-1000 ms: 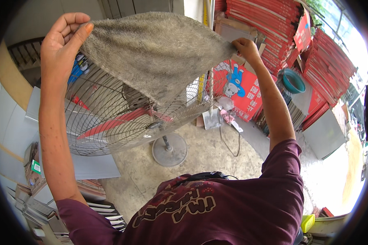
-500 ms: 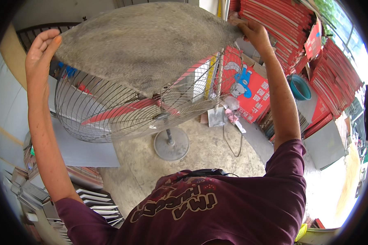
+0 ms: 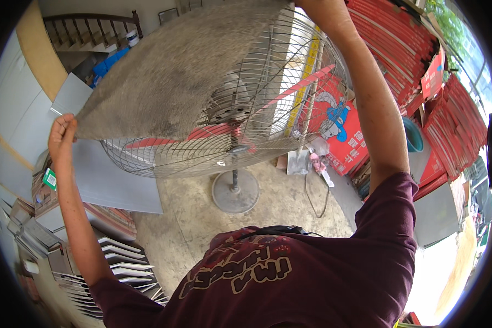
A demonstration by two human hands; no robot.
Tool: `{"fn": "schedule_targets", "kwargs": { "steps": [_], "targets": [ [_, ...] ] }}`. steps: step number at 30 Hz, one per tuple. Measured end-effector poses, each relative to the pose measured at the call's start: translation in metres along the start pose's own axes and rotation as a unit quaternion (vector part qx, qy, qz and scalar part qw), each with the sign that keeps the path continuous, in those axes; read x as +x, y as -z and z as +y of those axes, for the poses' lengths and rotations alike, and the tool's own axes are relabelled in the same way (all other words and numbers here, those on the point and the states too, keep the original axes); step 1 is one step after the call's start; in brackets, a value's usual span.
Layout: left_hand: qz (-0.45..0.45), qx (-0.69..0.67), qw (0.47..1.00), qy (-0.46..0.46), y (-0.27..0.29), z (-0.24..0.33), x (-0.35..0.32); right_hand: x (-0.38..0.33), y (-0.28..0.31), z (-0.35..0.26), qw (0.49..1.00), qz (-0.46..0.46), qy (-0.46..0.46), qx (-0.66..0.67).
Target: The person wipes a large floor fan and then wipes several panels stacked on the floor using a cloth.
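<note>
Limp grey-brown fabric cloth [image 3: 164,76], presumably light and best held by its corners, at eleven o'clock before a wire-caged, red-bladed fan [image 3: 238,148]. Left hand [image 3: 63,131], nine o'clock: fingers pinching one corner; right hand [image 3: 327,16], one o'clock: fingers cropped, grip indeterminable.

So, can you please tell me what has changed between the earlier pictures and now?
The left hand moved down; the right hand moved up to the picture's top edge, which partly cuts it off. The cloth now slants down to the left, showing more of the fan on its right side. No new hold or release is visible. The fan still stands behind the cloth.
</note>
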State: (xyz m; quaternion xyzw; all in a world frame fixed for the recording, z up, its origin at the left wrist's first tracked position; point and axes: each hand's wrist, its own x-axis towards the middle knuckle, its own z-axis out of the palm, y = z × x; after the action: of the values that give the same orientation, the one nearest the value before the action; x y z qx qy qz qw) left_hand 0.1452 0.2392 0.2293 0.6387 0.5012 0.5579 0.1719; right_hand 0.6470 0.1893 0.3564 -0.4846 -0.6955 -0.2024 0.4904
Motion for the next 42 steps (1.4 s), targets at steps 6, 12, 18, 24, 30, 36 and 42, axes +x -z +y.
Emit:
{"fn": "schedule_targets", "kwargs": {
  "steps": [6, 12, 18, 24, 30, 36, 42],
  "targets": [
    [0.017, -0.038, 0.997, 0.071, -0.002, -0.067, -0.044, 0.014, -0.028, -0.057, 0.995, -0.032, 0.092, -0.030],
    [0.012, -0.090, 0.984, 0.153, -0.016, -0.112, -0.074, 0.017, -0.053, -0.086, 0.984, -0.055, 0.165, -0.041],
    [0.049, -0.097, 0.987, 0.118, -0.004, -0.106, -0.066, 0.016, -0.046, -0.085, 0.986, -0.054, 0.138, -0.078],
    [0.077, -0.081, 0.993, 0.047, 0.001, -0.054, -0.028, 0.014, -0.014, -0.057, 0.990, -0.081, 0.052, -0.107],
    [0.053, -0.119, 0.991, -0.025, -0.016, 0.023, 0.010, -0.004, 0.015, 0.001, 0.995, -0.040, -0.059, -0.070],
    [-0.021, -0.114, 0.985, -0.130, -0.065, 0.105, 0.032, -0.039, 0.039, 0.091, 0.990, -0.006, -0.090, -0.107],
    [-0.091, -0.092, 0.971, -0.202, -0.125, 0.174, 0.045, -0.088, 0.054, 0.177, 0.977, -0.017, -0.199, -0.076]
  ]
}}
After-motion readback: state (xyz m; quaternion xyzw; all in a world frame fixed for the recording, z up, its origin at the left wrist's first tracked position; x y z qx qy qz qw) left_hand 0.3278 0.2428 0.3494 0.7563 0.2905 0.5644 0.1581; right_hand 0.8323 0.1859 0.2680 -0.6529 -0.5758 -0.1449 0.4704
